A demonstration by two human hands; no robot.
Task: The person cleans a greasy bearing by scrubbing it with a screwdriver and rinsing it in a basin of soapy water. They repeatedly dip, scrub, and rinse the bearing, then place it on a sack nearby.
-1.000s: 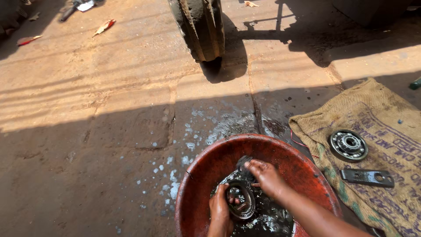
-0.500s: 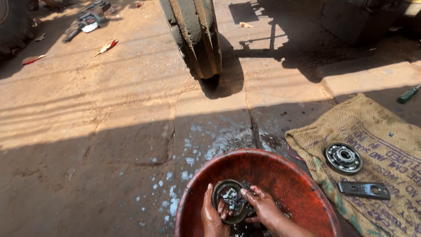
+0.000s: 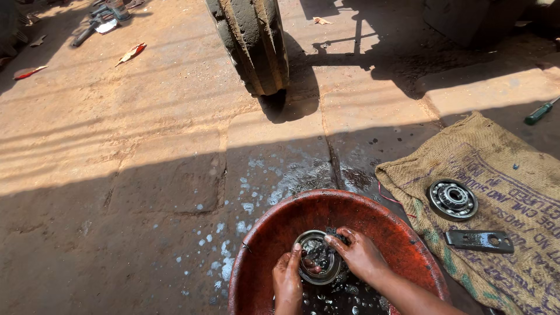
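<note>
Head view, and I'm looking down at wet, dusty paving, sweeping from the left. Far off up-left of the hands, scraps of litter are lying in the sun beside some dark tools. Closer, just left of the hands, pale splashes are spotting the slabs. Now the red basin with dark liquid sitting in its bottom. The left hand is curling its fingers round the near-left rim of a round metal bearing, thumb up against the edge, gripping it. The right hand is clamping the bearing's far-right rim, fingertips hooked over the top. So both hands are holding the bearing, tilted up above the liquid in the middle of the basin. Straight ahead of the hands, well apart, a worn tyre is standing on the ground. Right of the hands, a burlap sack is lying flat, carrying a second bearing and, just nearer me, a flat dark metal plate. Far right, beyond the sack, a green-handled screwdriver is lying.
</note>
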